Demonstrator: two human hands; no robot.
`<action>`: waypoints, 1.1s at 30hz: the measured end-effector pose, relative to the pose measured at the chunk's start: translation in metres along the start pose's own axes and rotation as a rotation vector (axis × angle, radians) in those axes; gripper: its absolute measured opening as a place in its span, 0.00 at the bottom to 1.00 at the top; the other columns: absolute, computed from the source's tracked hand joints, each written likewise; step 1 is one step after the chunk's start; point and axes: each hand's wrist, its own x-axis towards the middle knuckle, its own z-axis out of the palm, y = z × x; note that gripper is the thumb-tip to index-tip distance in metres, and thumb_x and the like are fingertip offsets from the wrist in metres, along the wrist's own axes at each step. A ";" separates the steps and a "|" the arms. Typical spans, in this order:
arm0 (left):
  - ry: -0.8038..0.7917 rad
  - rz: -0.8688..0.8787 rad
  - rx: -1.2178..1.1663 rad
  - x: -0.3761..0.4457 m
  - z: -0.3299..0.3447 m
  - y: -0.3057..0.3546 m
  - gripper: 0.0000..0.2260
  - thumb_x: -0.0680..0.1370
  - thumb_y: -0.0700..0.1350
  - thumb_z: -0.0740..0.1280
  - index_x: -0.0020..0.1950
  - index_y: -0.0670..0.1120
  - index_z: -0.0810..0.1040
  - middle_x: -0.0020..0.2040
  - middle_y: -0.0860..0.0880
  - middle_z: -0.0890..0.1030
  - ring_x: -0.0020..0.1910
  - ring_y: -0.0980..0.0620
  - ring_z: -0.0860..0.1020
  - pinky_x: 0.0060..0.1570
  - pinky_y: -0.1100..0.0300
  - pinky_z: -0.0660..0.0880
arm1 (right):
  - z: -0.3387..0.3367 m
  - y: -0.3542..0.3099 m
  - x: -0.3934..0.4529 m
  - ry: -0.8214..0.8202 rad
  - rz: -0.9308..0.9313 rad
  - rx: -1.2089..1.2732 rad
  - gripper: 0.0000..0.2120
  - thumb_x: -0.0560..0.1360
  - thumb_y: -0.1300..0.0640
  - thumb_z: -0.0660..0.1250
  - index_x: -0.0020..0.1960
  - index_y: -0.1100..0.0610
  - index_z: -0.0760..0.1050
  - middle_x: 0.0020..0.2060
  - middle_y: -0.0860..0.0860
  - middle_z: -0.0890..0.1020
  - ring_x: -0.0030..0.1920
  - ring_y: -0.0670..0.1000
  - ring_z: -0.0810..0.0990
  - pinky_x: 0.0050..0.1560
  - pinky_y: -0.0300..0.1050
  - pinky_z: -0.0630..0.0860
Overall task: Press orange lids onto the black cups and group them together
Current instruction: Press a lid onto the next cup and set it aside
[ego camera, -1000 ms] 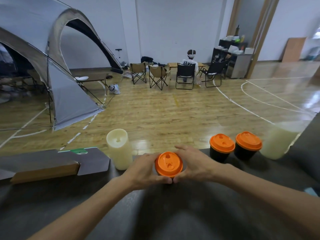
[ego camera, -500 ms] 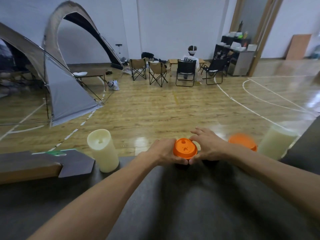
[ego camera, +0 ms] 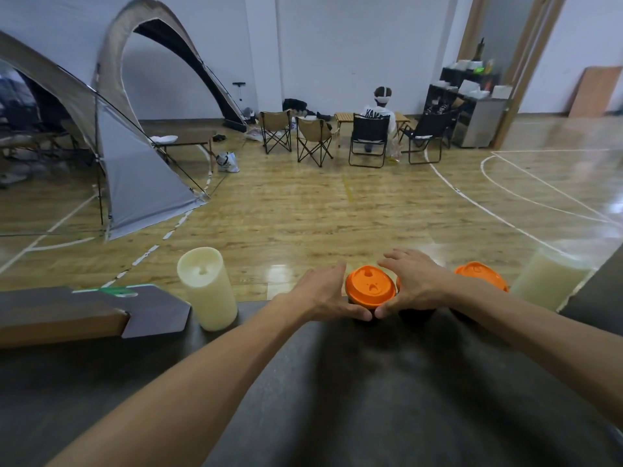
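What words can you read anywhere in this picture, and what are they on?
"KA...": dark letters across the back of the seated person's white shirt; the chair back hides the rest.
Green label on the flat cardboard box: too blurred to read.
White bag on the floor: its print is too small to read.
Orange lid between the hands: raised marks only, no words.

This is a big indoor sports hall, like a gym. The wooden floor (ego camera: 303, 210) is shiny and has white court lines (ego camera: 505, 183) painted on it. It is set up like a camp. A big grey tent (ego camera: 135, 163) stands on the left. Far away by the white wall are folding camp chairs (ego camera: 313, 139), and a person (ego camera: 379, 109) sits in one. A shelf (ego camera: 468, 106) with boxes stands at the far right, near a doorway.
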 end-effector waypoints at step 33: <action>0.487 -0.915 0.339 -0.550 -0.132 -0.423 0.41 0.67 0.69 0.73 0.72 0.45 0.72 0.66 0.43 0.77 0.65 0.42 0.74 0.61 0.47 0.72 | 0.021 -0.682 0.054 -0.092 -0.827 0.219 0.36 0.72 0.37 0.72 0.73 0.54 0.68 0.67 0.53 0.76 0.64 0.55 0.76 0.59 0.56 0.77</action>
